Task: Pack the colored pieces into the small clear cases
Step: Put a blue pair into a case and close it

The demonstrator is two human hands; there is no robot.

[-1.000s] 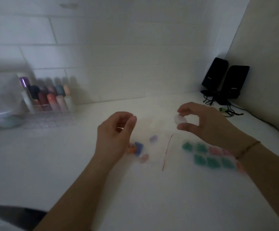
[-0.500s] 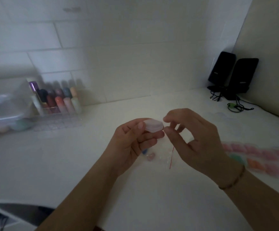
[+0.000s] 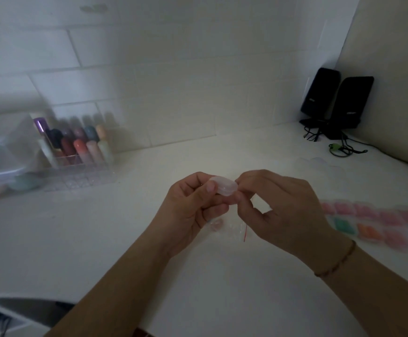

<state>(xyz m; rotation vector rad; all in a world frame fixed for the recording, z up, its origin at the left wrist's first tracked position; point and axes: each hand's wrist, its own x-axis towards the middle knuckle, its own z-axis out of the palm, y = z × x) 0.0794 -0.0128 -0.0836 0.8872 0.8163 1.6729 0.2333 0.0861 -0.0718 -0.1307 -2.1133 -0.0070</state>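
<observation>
Because a case this small needs bracing to be worked open or shut, the left hand point(image 3: 193, 203) grips the small clear case point(image 3: 223, 186) above the white counter point(image 3: 100, 239), while the right hand point(image 3: 283, 205) pinches its opposite edge. Finished cases point(image 3: 378, 220), pink, teal and orange, lie in rows to the right, blurred. A clear bag point(image 3: 237, 227) sits beneath the hands, its contents mostly hidden; whether the held case contains a piece is unclear

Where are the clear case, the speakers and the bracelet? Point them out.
clear case point(image 3: 223, 187): head view, on its lid.
speakers point(image 3: 355, 100): head view, front of the right one.
bracelet point(image 3: 336, 263): head view, on the band across the right wrist.
</observation>
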